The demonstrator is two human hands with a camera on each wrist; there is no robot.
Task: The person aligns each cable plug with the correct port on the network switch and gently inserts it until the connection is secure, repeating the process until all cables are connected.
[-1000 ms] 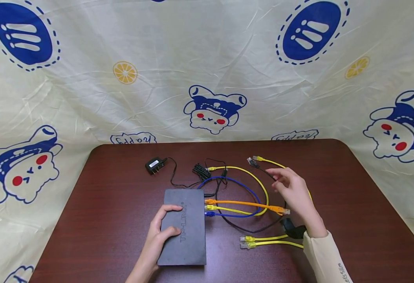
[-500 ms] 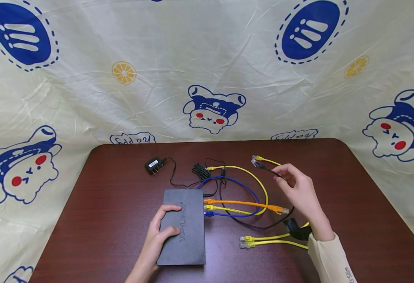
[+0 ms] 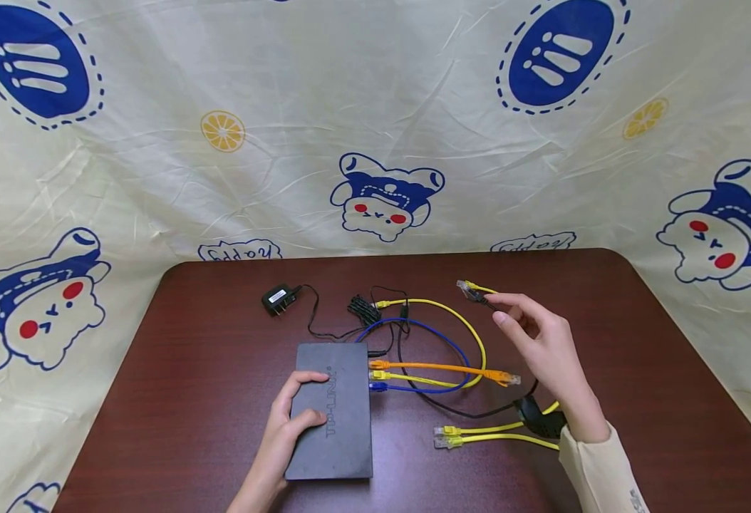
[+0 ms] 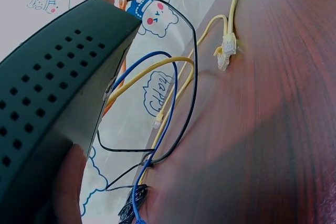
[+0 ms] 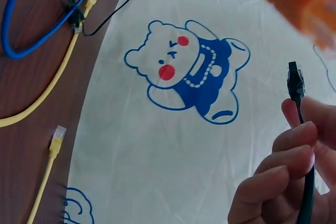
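"Gripping the network box [image 3: 343, 456] by its left long edge, the left hand [image 3: 282, 424] lays thumb and one finger over the top face; the left wrist view shows another finger pressed against the opposite face. And the right?"

"The right hand [image 3: 545, 349] has its fingers bent and pinching the black cable [image 5: 308, 195] just behind the black plug [image 3: 475, 294], which projects beyond the fingertips, toward the far left."

"State the governing relation."

"The plug's long axis slants from near right to far left, whereas the box's runs near to far. The box's right edge, where the orange plug [image 3: 378, 365], yellow plug [image 3: 380, 375] and blue plug [image 3: 379, 387] sit, lies left and near of the black plug, well apart. The black plug thus points past that edge, over the far part of the counter [image 3: 189, 370]."

"Which hand is nearer the edge?"

"The left. The right is across the cable loops. Whether a socket there is free cannot be told."
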